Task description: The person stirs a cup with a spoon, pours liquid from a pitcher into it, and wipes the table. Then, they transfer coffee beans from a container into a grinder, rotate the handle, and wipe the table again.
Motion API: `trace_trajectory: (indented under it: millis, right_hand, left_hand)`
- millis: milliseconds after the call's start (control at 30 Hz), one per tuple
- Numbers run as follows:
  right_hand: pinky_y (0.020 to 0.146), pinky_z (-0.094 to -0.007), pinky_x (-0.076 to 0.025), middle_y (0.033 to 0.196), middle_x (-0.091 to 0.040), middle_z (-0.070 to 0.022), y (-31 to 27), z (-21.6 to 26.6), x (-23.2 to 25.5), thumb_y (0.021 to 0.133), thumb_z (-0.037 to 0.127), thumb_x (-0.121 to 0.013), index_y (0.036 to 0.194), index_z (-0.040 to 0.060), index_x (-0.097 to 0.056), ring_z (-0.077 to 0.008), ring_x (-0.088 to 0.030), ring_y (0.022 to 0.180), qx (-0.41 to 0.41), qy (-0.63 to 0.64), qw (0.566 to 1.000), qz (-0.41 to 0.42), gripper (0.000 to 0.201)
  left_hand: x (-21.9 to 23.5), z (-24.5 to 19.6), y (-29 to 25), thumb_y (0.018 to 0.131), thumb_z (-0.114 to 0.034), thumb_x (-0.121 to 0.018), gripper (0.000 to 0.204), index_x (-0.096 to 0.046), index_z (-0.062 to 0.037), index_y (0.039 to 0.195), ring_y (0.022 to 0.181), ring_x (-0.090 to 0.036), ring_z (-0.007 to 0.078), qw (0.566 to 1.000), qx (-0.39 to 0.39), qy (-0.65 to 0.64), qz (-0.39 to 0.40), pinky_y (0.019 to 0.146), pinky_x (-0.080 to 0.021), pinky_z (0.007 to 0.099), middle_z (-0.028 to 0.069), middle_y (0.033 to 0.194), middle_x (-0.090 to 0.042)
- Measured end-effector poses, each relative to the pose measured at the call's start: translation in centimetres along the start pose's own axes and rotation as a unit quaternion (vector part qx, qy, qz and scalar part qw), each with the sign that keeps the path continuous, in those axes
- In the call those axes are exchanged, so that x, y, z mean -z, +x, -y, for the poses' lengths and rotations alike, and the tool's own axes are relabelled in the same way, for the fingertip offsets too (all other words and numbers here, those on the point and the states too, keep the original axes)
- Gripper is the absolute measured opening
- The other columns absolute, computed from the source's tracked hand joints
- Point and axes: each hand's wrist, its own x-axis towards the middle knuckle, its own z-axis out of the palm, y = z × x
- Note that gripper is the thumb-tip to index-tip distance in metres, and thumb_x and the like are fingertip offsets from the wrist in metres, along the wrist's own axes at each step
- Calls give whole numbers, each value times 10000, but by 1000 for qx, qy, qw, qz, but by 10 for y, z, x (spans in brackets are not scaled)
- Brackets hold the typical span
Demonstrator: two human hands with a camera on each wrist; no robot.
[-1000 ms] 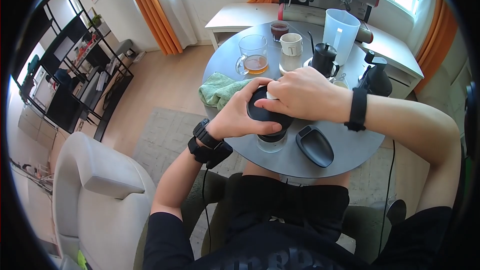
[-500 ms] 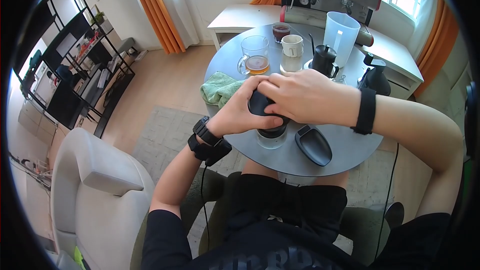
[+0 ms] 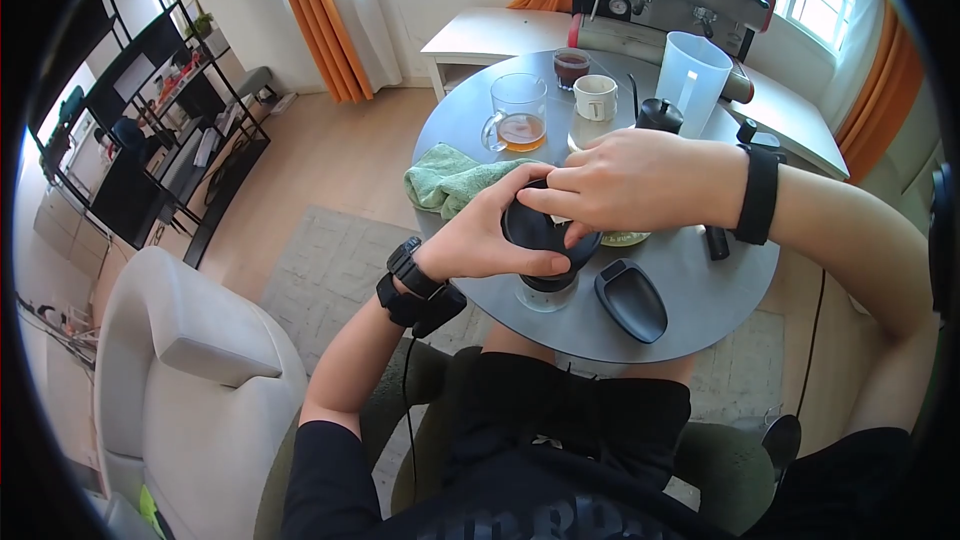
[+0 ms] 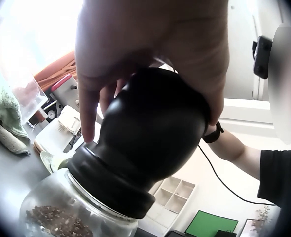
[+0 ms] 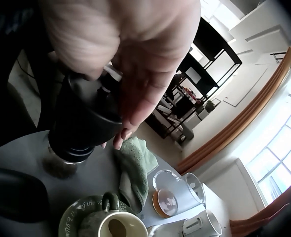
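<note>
A black hand coffee grinder (image 4: pixel 153 131) with a glass jar (image 3: pixel 548 298) at its bottom stands at the near edge of the round table. Brown coffee grounds (image 4: pixel 59 222) lie in the jar. My left hand (image 3: pixel 487 235) grips the black body, thumb on the near side and fingers round the far side. Above the grinder's top, my right hand (image 3: pixel 640 180) bends its fingers down and pinches a small metal piece (image 5: pixel 113 73) at the centre, which the hand partly hides. Right beside the grinder lies a black oval scoop-like dish (image 3: pixel 632 302).
A green towel (image 3: pixel 455 180) lies left of the grinder. Beyond are a glass mug (image 3: pixel 520 105) with amber liquid, a cream cup (image 3: pixel 596 98), a black pot (image 3: pixel 660 115) and a clear pitcher (image 3: pixel 692 80). Another mug (image 5: pixel 118 227) sits on a lettered saucer (image 5: pixel 79 212).
My right hand and forearm have swung to the right over the grinder top, its fingers shifting about the centre. My left hand keeps its grip, and the view has shifted slightly.
</note>
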Motion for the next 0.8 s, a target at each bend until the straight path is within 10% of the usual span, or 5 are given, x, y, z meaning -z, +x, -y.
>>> trace_trajectory:
  millis: [300, 533, 767, 800]
  right_hand:
    - [644, -391, -550, 770, -689, -59, 21, -18, -11, 935, 425, -650, 808, 60, -673, -298, -697, 741, 72, -10, 994, -82, 387]
    - [563, -432, -531, 700, -680, -112, 34, 28, -5, 974, 282, -570, 904, 73, -719, -345, -701, 697, -281, 29, 958, 47, 266]
    - [611, -451, -530, 836, -676, -155, 24, 23, -14, 976, 351, -583, 1103, 39, -640, -348, -698, 768, -268, 43, 962, -44, 342]
    - [658, -423, -537, 906, -659, -121, 18, 10, -18, 942, 381, -626, 1097, 46, -623, -342, -686, 795, -131, 25, 987, -88, 370]
  left_hand:
    - [3, 12, 2, 692, -328, -924, 921, -458, -15, 1421, 1240, -538, 187, 999, -50, 7, -13, 1054, -431, 325, 88, 1331, -574]
    - [0, 23, 4, 685, -287, -936, 902, -472, -2, 1404, 1271, -518, 188, 995, -99, 5, -13, 1104, -395, 345, 116, 1336, -574]
    - [1, 19, 3, 703, -308, -926, 860, -487, -29, 1388, 1221, -540, 179, 995, -79, -64, -7, 1078, -414, 327, 95, 1289, -590]
    - [3, 19, 3, 697, -298, -928, 856, -491, -32, 1383, 1193, -544, 163, 997, -74, -11, -3, 1048, -436, 318, 73, 1259, -590]
